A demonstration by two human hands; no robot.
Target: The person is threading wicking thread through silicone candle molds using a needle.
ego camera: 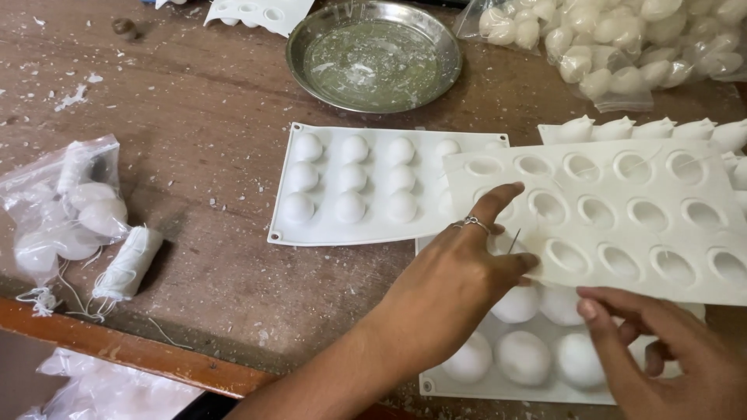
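Worn wooden table [202, 117], flecked with wax crumbs, is crowded with white moulds.

An upturned mould sheet [615, 218] is pinched at its near edge by the left hand [455, 288], over a filled mould [513, 350]; the right hand [669, 350], fingers curled, holds a thin thread. Nearby are set another mould [366, 187], a metal dish [373, 54] of residue, a thread spool [128, 264] and bags of white pieces [62, 210].

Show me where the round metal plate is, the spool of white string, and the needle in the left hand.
Round metal plate [314, 29]: head view, left rim.
Spool of white string [131, 263]: head view, middle of the winding.
Needle [514, 239]: head view, shaft above the thumb.
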